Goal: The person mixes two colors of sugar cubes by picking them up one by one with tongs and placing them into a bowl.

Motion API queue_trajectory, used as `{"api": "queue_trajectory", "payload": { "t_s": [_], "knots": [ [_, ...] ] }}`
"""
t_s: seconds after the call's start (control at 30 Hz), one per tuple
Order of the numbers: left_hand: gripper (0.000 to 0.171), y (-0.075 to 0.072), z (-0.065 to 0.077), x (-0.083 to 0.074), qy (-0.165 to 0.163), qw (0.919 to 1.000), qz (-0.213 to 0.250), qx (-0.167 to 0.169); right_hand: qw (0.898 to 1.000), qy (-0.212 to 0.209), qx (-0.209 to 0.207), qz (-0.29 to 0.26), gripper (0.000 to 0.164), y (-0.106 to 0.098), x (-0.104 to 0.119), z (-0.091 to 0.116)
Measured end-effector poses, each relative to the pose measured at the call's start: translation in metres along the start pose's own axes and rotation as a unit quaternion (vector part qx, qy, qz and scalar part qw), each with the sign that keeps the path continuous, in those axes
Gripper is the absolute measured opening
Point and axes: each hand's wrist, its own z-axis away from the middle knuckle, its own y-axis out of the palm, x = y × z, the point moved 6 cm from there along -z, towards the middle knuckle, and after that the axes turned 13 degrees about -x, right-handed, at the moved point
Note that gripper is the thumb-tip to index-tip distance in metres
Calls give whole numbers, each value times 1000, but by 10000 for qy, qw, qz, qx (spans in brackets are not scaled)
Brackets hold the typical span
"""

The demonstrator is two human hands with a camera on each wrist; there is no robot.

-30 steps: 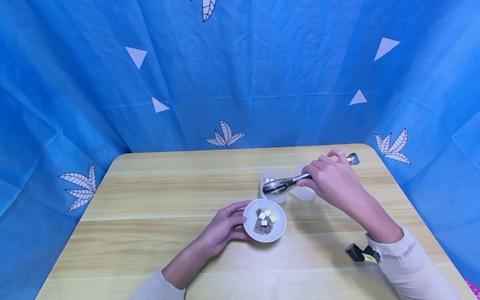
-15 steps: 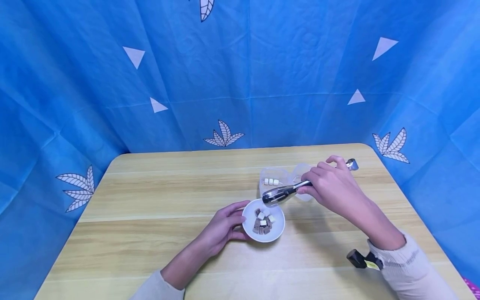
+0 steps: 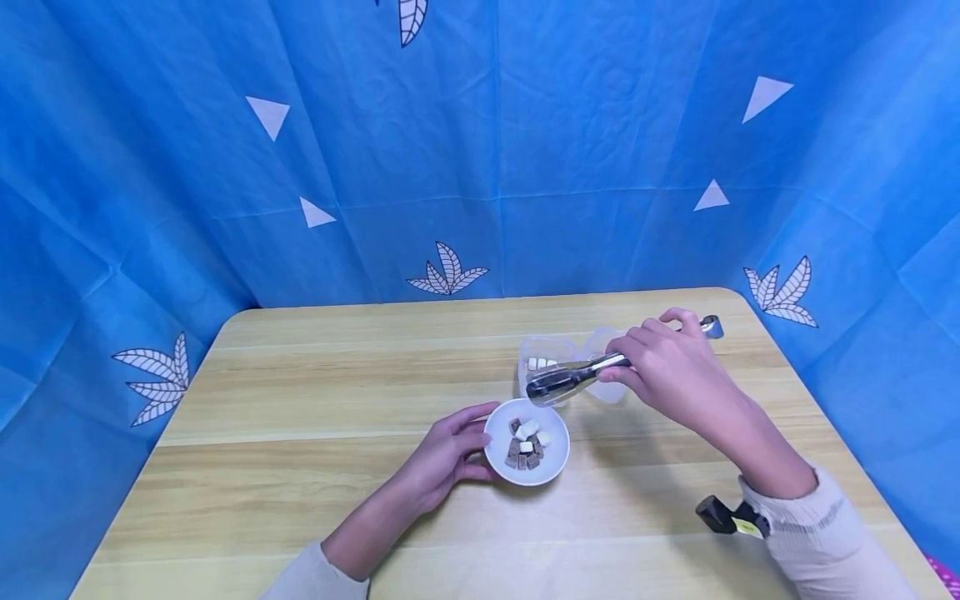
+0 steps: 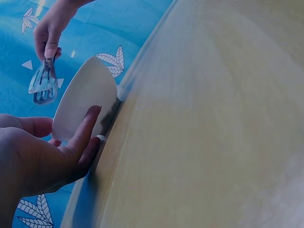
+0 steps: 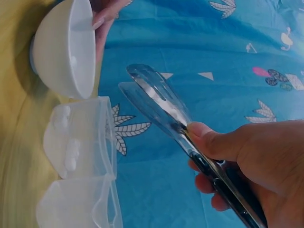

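Observation:
My left hand (image 3: 442, 458) holds a small white bowl (image 3: 501, 462) at its left side, with the thumb and fingers on it in the left wrist view. Brown cubes (image 3: 522, 461) lie in the bowl with white cubes (image 3: 527, 447) on top of them. My right hand (image 3: 667, 362) grips metal tongs (image 5: 164, 102) by their arms. The tongs' tips hang above the bowl's far rim, slightly apart, with nothing seen between them in the right wrist view. Behind the bowl stands a clear plastic container (image 5: 80, 137) with several white pieces inside, partly hidden by the tongs.
An open clear lid or second half (image 3: 611, 392) lies to the right of the container, partly under the tongs and hand. A wooden table (image 3: 300, 467) bears everything. A blue patterned cloth (image 3: 495, 150) hangs behind and at both sides. A black wrist device (image 3: 720, 515) sits at the right cuff.
The tongs dipped from the container toward the bowl's far rim, then rose slightly. The white patch on top of the pile looks larger and shifted. My left hand and the bowl stay put.

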Motion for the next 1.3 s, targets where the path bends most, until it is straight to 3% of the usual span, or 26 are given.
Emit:
{"api": "queue_trajectory", "payload": {
  "t_s": [0.3,0.93,1.3],
  "knots": [
    [59,0,1,0,-22,10000,-13,-17,9994,106,-323,1,32,2,-10,-11],
    [61,1,1,-1,38,10000,-66,57,9981,445,428,44,32,33,-23,-19],
    [60,-2,-1,0,24,10000,-62,2,9972,181,709,135,30,41,-16,-25]
  ]
}}
